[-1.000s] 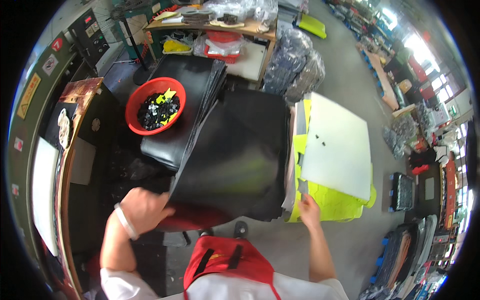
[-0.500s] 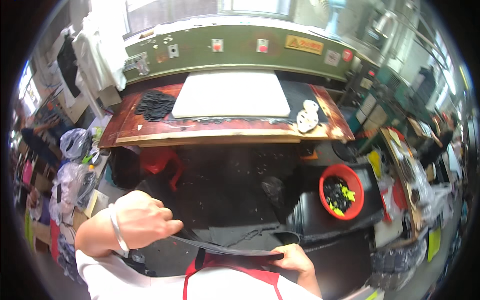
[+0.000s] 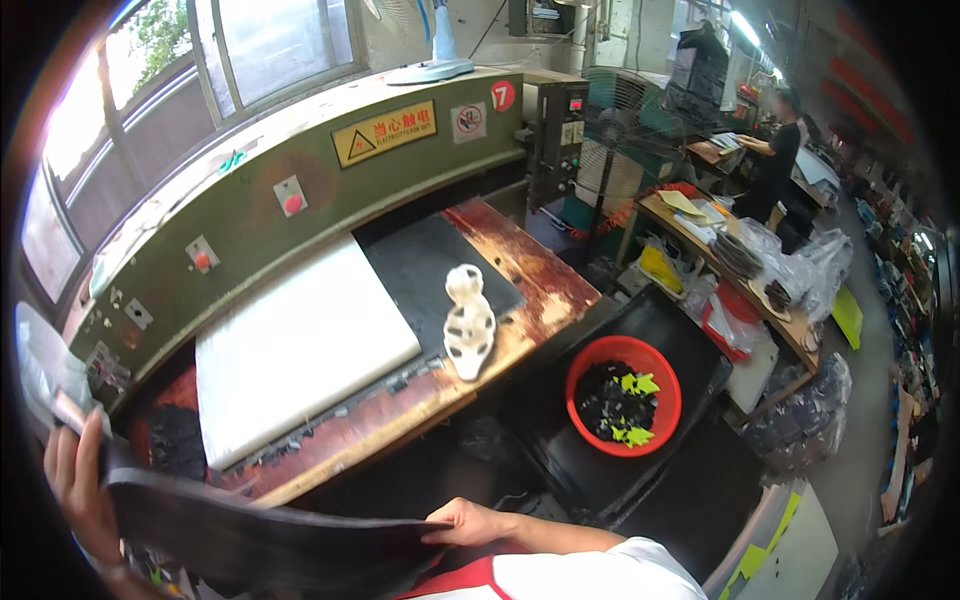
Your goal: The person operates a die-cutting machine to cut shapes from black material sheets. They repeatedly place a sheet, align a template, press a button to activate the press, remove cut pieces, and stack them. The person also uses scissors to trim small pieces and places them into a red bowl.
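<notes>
A long, limp black sheet (image 3: 270,535) of material stretches between my hands, low at the front left. My right hand (image 3: 468,522) pinches its right end between thumb and fingers. At the far left edge, my left hand (image 3: 80,485) has its fingers curled at the sheet's other end; the thumb side is partly hidden. Just behind that hand stands a pale, see-through thing (image 3: 50,370) whose kind I cannot make out. The workbench beyond bears a thick white board (image 3: 300,335) and a white perforated form (image 3: 470,325) with dark spots. Dark pieces (image 3: 178,440) lie left of the board.
A red basin (image 3: 674,400) with black and yellow scraps stands on a black surface to the right. Farther right are a cluttered side table (image 3: 790,325) and a standing fan (image 3: 610,150). Sheets with yellow edges (image 3: 770,545) stand near right. A person (image 3: 775,160) works in the background.
My view has swung to the right, so the bench now slants. The black sheet has come up into fuller view, and my left hand has shifted to the far left edge.
</notes>
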Demonstrator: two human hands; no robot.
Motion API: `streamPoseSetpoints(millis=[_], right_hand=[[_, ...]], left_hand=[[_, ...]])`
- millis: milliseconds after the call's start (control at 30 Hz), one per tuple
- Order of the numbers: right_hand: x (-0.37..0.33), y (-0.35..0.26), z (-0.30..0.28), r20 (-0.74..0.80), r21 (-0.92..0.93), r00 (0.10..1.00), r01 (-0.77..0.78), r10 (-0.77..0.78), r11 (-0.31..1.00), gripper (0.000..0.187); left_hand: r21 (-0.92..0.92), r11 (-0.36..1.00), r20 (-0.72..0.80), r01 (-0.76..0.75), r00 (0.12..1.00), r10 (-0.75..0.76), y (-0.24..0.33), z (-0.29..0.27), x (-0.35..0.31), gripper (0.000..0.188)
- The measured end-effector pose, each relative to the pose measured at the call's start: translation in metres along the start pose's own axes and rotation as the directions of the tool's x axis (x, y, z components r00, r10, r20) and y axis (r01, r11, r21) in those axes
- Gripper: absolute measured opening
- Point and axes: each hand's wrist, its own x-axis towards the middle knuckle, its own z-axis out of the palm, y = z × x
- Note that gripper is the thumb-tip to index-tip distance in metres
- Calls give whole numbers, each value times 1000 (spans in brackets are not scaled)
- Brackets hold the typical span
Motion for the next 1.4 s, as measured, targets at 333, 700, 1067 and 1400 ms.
streamPoseSetpoints(millis=[333,700,1067,1400], right_hand=[[81,24,-152,-624,111,756,-167,199,980,22],[98,-2,-184,-647,-197,748,-350,147,916,61],[362,22,-371,-707,-616,660,-397,-255,680,43],[232,41,-172,-882,-466,399,-817,-250,341,38]], left_hand=[[-383,880,227,282,952,-207,79,293,31,61],[64,-52,791,997,-83,-606,84,320,-237,57],[-581,128,618,804,538,-574,-23,466,-146,40],[-159,219,614,963,270,-741,17,398,-218,45]])
